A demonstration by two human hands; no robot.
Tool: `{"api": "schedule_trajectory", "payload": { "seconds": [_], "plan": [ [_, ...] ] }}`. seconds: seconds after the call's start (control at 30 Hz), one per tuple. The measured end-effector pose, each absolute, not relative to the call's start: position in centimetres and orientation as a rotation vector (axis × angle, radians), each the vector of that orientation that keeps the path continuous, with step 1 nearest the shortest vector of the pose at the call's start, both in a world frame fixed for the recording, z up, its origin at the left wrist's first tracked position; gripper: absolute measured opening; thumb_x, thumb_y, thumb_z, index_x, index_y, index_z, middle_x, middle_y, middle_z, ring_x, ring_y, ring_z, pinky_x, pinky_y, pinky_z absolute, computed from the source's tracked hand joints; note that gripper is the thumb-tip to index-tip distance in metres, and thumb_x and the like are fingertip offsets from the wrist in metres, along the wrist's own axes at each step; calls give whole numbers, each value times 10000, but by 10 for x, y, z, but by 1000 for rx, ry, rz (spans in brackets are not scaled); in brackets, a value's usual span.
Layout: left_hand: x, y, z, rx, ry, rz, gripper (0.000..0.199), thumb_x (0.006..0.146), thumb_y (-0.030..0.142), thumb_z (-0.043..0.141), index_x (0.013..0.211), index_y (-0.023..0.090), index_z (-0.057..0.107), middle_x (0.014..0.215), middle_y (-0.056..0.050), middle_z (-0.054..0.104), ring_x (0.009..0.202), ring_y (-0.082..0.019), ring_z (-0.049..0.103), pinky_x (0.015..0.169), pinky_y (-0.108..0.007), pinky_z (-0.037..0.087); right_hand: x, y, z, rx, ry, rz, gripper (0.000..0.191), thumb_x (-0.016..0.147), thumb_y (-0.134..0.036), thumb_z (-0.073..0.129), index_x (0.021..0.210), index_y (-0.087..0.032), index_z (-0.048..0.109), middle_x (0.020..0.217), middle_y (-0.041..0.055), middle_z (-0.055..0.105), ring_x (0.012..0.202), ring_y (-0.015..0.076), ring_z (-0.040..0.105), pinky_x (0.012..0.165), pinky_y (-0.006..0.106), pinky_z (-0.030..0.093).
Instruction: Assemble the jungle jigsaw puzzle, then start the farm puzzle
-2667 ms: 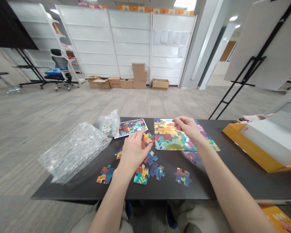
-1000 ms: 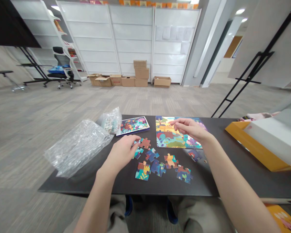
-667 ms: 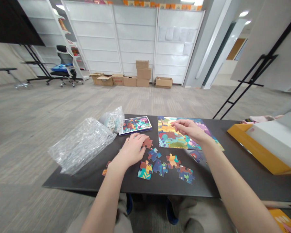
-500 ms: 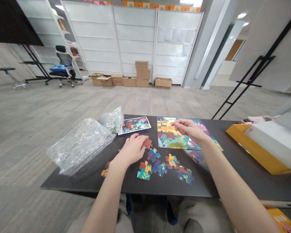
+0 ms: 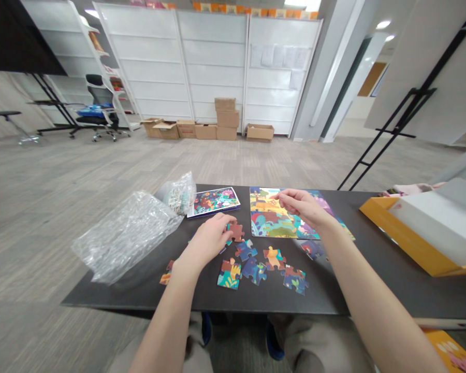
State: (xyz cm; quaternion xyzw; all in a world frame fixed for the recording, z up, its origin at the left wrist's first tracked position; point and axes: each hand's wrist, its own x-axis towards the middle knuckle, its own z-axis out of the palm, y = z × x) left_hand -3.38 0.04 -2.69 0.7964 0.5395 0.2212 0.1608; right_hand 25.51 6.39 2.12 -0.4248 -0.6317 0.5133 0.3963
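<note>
My left hand is low over the table with its fingers curled together. A teal puzzle piece shows at its fingertips, mostly covered by the hand. Just right of them lies a brown puzzle piece. Over the colourful puzzle board, my right hand has thumb and fingers pinched; whether anything tiny is between them cannot be seen. Several loose pieces lie in front, among them a teal and yellow piece, an orange piece and a dark blue piece. Another dark piece is partly under my right forearm.
Left on the black table lie a clear plastic bag, a smaller filled bag and a picture booklet. At the right stands a yellow box with a white insert. Cardboard boxes stand by the far shelves.
My left hand has shifted slightly left and its fingers have drawn together, uncovering more of the brown piece. My right hand stays over the board. The view has moved slightly.
</note>
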Motion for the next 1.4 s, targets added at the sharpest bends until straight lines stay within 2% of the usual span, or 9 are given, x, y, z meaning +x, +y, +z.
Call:
{"api": "schedule_trajectory", "payload": {
  "seconds": [0.27,0.5,0.63,0.77,0.87,1.0,1.13,1.4],
  "plan": [
    [-33,2,-20,1967,1424,960,274,861,133,587,1111,191,682,1075,-52,751,815,-168,739,832,-325,589,253,65,16,-1098,-1609,1292,431,730,-553,784,848,-147,700,671,-26,535,516,57,310,483,256,186],
    [-28,-3,-9,1884,1385,1034,253,845,130,594,1070,171,702,1027,-60,772,828,-186,762,800,-310,613,249,67,9,-1126,-1692,1296,421,785,-559,746,917,-161,711,664,-25,574,495,59,358,471,241,244],
    [-24,-4,-8,1869,1355,1061,237,855,143,596,1063,180,702,1009,-52,777,826,-186,768,807,-313,622,242,67,1,-1057,-1795,1328,383,823,-551,722,894,-175,702,677,-9,625,516,80,455,490,244,320],
    [-19,-5,-7,1860,1296,1086,236,860,134,589,1061,194,697,1012,-36,776,837,-180,770,824,-312,626,234,66,-3,-1019,-1915,1324,394,818,-557,726,920,-177,715,774,27,700,608,116,571,553,258,420],
    [-13,-4,-8,1850,1271,1106,225,865,129,584,1051,193,692,1005,-32,771,826,-172,769,814,-301,627,229,63,-5,-960,-1975,1350,385,817,-532,741,966,-178,728,871,47,737,743,152,656,682,292,506],
    [-6,-3,-8,1827,1284,1133,214,865,137,588,1054,187,675,1018,-42,756,825,-167,767,798,-291,628,227,60,-4,-883,-2005,1429,380,806,-498,769,988,-166,730,931,70,763,851,187,704,810,339,544],
    [-1,-2,-7,1769,1264,1163,238,848,155,613,1082,186,647,1002,-44,738,816,-164,762,777,-288,638,227,60,-4,-911,-1985,1417,366,783,-468,794,976,-163,734,906,69,773,817,182,717,794,338,560],
    [2,-2,-7,1720,1212,1152,256,862,194,609,1117,186,620,943,-49,742,873,-179,757,812,-301,625,229,65,-3,-938,-1881,1297,350,732,-474,815,900,-176,741,772,33,733,683,151,668,653,295,534]
  ]
}}
